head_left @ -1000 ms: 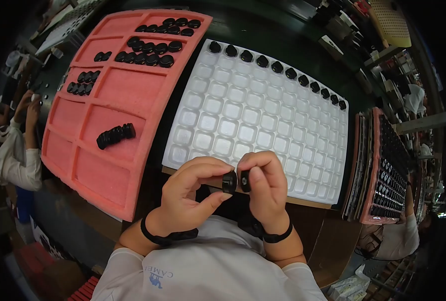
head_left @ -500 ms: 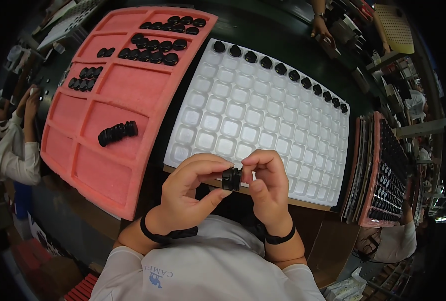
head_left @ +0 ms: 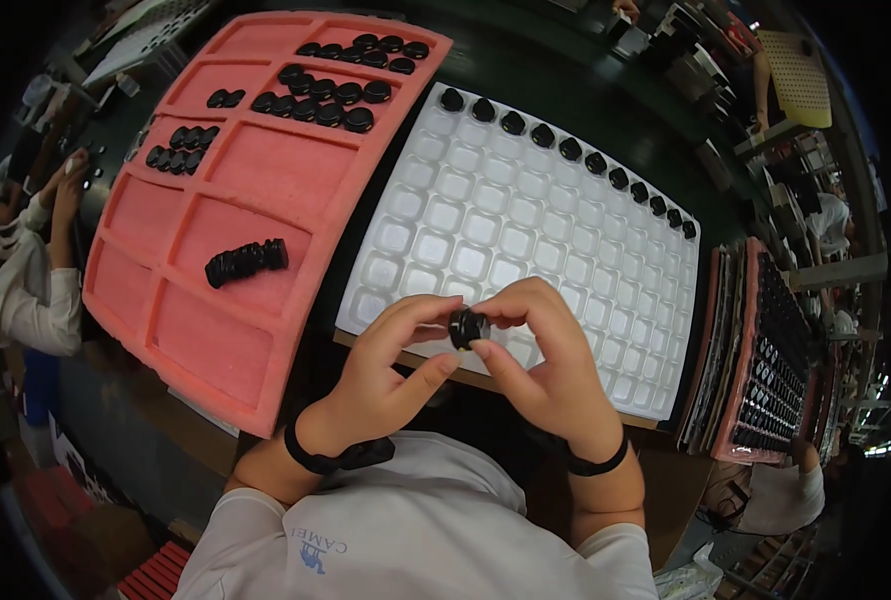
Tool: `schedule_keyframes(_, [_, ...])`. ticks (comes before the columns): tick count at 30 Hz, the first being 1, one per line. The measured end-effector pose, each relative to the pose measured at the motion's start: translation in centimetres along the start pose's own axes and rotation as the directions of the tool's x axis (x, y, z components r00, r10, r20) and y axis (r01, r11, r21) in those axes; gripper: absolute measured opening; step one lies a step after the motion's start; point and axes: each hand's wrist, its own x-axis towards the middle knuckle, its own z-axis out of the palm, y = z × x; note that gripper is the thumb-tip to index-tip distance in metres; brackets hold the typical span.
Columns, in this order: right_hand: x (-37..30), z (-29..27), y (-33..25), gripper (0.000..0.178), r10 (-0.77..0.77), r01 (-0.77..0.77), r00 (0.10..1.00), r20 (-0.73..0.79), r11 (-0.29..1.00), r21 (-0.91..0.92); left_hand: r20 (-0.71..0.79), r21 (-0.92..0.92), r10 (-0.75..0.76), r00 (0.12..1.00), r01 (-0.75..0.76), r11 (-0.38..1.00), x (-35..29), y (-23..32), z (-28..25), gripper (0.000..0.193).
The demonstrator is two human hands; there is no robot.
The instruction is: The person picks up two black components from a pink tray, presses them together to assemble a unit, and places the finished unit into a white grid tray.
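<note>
A small round black piece, which looks like a lens barrel (head_left: 467, 328), is held over the near edge of the white tray (head_left: 393, 237). My left hand (head_left: 390, 375) has its index finger and thumb at the piece's left side, one above and one below. From the right, the index finger and thumb of my right hand (head_left: 555, 365) pinch it. Its round end partly faces me, with fingers covering its edges. Several similar black pieces (head_left: 542, 135) sit along the tray's far row of pockets. A tilted stack of black pieces (head_left: 246, 262) lies in the pink foam tray (head_left: 291, 160).
More black pieces (head_left: 321, 88) stand grouped in the foam tray's far compartments. To the right, a filled pink tray (head_left: 765, 370) leans beside upright stacked sheets (head_left: 707, 350). At far left a co-worker's arm (head_left: 63, 230) reaches in; other people are visible farther back.
Both hands have lifted the black piece slightly away from me and turned it so its round end shows more. My right fingers have shifted onto its right side.
</note>
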Motion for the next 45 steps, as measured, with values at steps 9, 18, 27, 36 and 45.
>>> schedule_keyframes(9, [8.7,-0.5,5.4,0.019,0.240,-0.197,0.962,0.132,0.941,-0.277,0.275,0.760,0.128,0.953,-0.297,0.579,-0.8,-2.8,-1.5,0.039])
schedule_keyframes(18, [20.1,0.9,14.0,0.030,0.352,-0.308,0.936,-0.028,0.776,-0.550,0.339,0.776,0.119,0.933,-0.349,0.525,-1.0,-3.0,-1.8,0.033])
schedule_keyframes(27, [21.3,2.6,14.0,0.034,0.422,-0.313,0.906,-0.038,0.606,-0.731,0.354,0.785,0.110,0.929,-0.359,0.505,-1.2,-3.0,-2.2,0.033])
schedule_keyframes(36, [18.4,3.7,10.0,0.018,-0.136,0.068,0.986,-0.095,0.853,-0.517,0.359,0.745,0.137,0.923,-0.372,0.553,-2.3,-1.4,-2.0,0.032])
schedule_keyframes(45, [13.7,9.1,1.0,0.032,-0.409,0.466,0.867,0.284,0.867,-0.175,0.566,0.530,0.023,0.824,-0.385,0.756,-6.3,7.2,-4.8,0.031])
